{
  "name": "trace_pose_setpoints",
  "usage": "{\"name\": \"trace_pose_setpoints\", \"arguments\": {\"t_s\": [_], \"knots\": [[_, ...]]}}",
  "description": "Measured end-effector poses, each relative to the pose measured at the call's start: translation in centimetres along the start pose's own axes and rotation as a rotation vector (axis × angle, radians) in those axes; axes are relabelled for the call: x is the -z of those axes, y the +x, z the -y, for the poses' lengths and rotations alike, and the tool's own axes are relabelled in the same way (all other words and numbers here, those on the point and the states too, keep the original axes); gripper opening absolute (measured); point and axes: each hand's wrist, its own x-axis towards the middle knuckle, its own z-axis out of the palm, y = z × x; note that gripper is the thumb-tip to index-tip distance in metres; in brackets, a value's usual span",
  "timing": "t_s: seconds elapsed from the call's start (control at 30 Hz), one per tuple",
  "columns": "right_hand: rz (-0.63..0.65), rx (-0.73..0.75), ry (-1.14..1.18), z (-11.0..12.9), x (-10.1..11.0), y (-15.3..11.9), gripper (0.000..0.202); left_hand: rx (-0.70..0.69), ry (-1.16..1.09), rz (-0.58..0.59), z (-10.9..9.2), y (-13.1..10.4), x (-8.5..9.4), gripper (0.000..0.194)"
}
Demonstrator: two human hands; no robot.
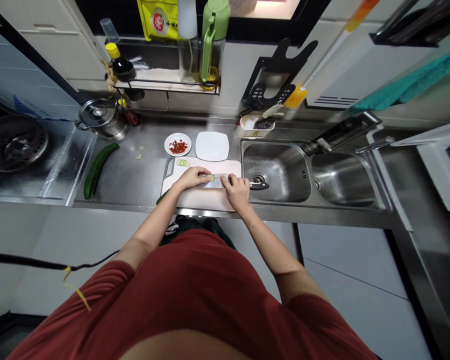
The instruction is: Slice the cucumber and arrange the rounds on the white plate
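Note:
A kitchen knife (216, 183) lies roughly level above the pale cutting board (195, 201), its black handle pointing right. My right hand (237, 191) is closed on the knife, fingers on the blade and the handle sticking out beyond the palm. At the blade's other end, my left hand (192, 178) pinches a thin cucumber slice (211, 177) against the blade. Several cucumber slices (183, 163) overlap at the board's upper left. The end of a green cucumber (162, 197) shows beside my left forearm, which partly hides it.
Behind the board stand a white plate (212, 146) and a small dish (177, 144) of chopped red pieces. A whole cucumber (99, 170) and two loose slices (140, 152) lie left on the steel counter. A lidded pot (102, 119) stands behind. The double sink (277, 172) adjoins the board's right.

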Motion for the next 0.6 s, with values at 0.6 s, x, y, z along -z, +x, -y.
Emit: {"name": "trace_pose_setpoints", "arguments": {"t_s": [0.6], "knots": [[0.166,-0.039,0.006,-0.1,0.2,-0.3,0.047,-0.035,0.063,-0.147,0.2,0.6,-1.4,0.016]]}}
